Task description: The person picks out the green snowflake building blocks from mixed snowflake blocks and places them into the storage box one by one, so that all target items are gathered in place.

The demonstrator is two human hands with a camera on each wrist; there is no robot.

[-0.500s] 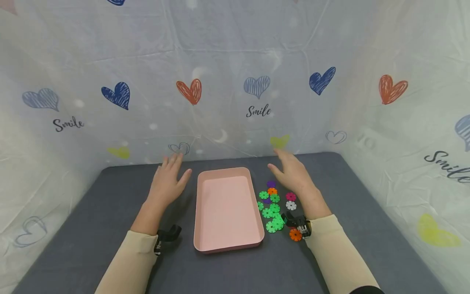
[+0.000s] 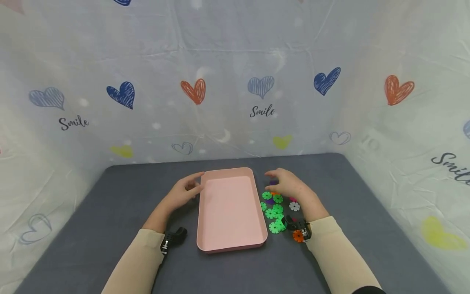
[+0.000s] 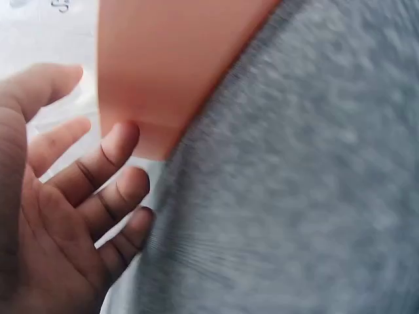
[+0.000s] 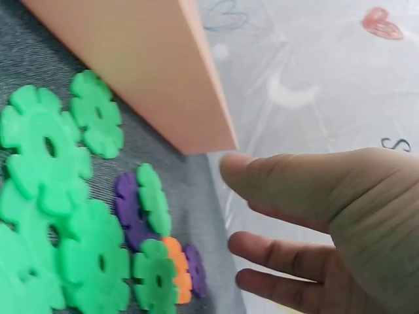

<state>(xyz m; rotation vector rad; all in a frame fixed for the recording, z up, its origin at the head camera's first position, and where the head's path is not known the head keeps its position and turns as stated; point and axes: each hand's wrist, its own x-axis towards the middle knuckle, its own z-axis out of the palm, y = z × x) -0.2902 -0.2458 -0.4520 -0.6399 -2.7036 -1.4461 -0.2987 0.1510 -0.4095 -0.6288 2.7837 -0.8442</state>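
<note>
A shallow pink tray (image 2: pixel 232 216) lies flat in the middle of the table. At its far left corner is my left hand (image 2: pixel 182 192), its fingers loosely bent and holding nothing; whether a fingertip touches the rim I cannot tell. My right hand (image 2: pixel 291 184) hovers over the far end of a group of flower-shaped plastic discs, thumb and fingers spread apart with nothing between them. Most of the discs are green (image 2: pixel 270 213), several overlapping. A white disc (image 2: pixel 294 206) and an orange disc (image 2: pixel 298 236) lie by the right forearm. A purple disc (image 4: pixel 131 216) shows in the right wrist view.
The dark grey table (image 2: pixel 128 212) runs back to a pale curtain (image 2: pixel 224 45) printed with hearts and the word Smile. The discs lie close along the tray's right side. A strapped black wrist mount (image 2: pixel 299 226) sits above some of them.
Both hands have come down and nearer. The left moved right to the tray's far left corner, its fingers bending more; the right drew back over the far discs. The view shifted slightly.
</note>
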